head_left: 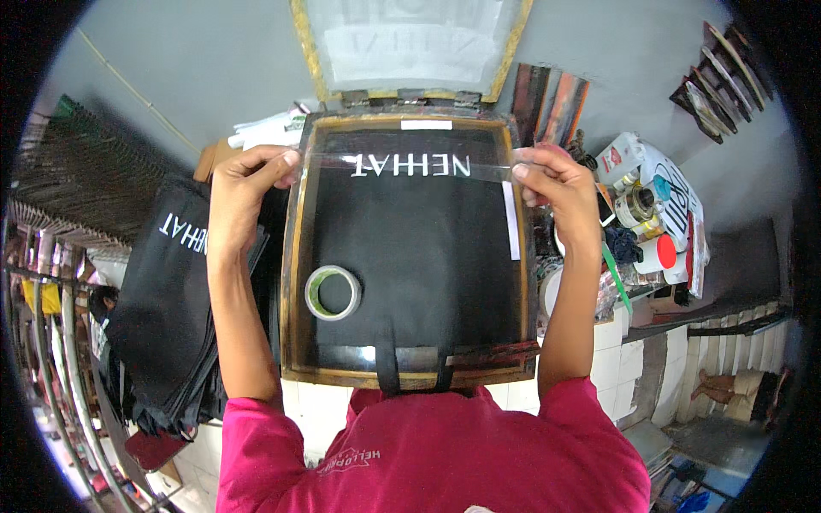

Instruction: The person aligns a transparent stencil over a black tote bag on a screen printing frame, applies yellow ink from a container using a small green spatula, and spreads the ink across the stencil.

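Note:
A strip of clear tape [492, 173] is stretched between my two hands, above the white lettering [412, 165] on a black fabric tote bag [419, 248]. My left hand [244, 184] pinches its left end and my right hand [566, 190] pinches its right end, both near the board's sides. Whether the strip touches the fabric I cannot tell. The bag lies flat on a wood-edged board [293, 282], its handles hanging toward me over the near edge. A tape roll [312, 295] rests on the bag at lower left.
Hinged at the board's far edge, a printing screen [385, 56] stands raised. A stack of black printed bags [162, 299] lies at left. Jars, tubs and an ink can [634, 207] crowd the right side. White strips [511, 221] mark the board's far and right edges.

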`<state>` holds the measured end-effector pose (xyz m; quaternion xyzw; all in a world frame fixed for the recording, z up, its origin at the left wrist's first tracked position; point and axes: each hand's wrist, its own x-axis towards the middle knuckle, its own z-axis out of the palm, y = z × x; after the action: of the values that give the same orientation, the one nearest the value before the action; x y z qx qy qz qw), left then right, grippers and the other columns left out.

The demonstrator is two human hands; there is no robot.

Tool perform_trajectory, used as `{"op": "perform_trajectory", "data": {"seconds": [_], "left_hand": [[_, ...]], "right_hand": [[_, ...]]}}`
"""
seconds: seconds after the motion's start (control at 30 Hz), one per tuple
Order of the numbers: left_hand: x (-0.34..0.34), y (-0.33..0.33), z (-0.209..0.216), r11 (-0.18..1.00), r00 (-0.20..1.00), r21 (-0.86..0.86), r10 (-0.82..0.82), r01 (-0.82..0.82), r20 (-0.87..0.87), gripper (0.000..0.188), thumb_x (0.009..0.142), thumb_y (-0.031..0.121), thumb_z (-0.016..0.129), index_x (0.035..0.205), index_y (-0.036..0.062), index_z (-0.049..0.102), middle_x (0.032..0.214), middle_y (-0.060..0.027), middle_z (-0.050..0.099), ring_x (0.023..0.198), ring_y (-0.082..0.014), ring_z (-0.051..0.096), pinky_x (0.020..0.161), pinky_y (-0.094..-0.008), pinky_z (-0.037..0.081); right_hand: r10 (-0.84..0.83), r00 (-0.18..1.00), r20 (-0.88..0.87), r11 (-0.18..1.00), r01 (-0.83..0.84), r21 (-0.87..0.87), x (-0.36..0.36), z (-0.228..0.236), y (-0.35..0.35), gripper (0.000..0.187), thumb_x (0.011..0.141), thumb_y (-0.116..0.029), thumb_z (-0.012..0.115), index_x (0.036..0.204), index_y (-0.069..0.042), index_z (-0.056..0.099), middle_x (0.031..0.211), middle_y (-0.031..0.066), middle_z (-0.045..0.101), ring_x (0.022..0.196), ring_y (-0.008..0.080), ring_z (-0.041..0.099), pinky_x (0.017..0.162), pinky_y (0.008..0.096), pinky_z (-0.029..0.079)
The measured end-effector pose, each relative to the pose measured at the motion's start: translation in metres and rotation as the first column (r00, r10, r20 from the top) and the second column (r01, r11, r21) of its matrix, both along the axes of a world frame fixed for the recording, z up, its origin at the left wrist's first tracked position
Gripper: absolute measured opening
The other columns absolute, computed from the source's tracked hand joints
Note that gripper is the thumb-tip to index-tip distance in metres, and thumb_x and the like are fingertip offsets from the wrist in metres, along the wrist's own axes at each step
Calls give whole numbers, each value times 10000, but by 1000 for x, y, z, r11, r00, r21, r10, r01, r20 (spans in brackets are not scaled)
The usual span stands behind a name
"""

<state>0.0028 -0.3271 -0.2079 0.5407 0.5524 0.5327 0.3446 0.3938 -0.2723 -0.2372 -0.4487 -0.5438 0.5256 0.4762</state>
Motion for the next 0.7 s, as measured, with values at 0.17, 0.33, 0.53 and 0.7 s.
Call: {"op": "perform_trajectory", "data": {"seconds": [0.17,0.33,0.53,0.7], "left_hand": [[1,-55,-20,974,991,-218,-33,61,129,134,863,49,770,976,-23,770,793,-50,713,664,-77,592,632,-219,472],[5,-168,-63,803,965,-588,71,96,254,246,830,-4,778,1073,-35,750,784,-75,721,618,-86,627,566,-217,501],[36,-257,-102,657,860,-747,321,99,396,245,827,11,752,1052,-36,665,708,-44,663,567,-96,612,480,-215,456],[29,-263,-110,712,900,-700,264,60,346,117,873,31,743,948,-13,665,663,-80,671,509,-102,586,454,-214,414]], "right_hand": [[-29,1000,-10,996,28,-87,10,-13,-40,160,902,-144,756,970,0,733,771,54,710,542,49,520,495,212,376],[78,993,86,918,-38,-394,22,-47,-122,177,888,-169,768,905,0,718,718,78,697,444,49,482,389,205,318],[151,973,177,791,-12,-612,32,-68,-188,197,886,-186,766,840,-4,707,666,65,662,407,60,479,345,217,296],[171,948,267,805,22,-593,20,-72,-201,264,899,-230,769,763,-32,662,595,27,595,367,65,445,320,229,264]]}}
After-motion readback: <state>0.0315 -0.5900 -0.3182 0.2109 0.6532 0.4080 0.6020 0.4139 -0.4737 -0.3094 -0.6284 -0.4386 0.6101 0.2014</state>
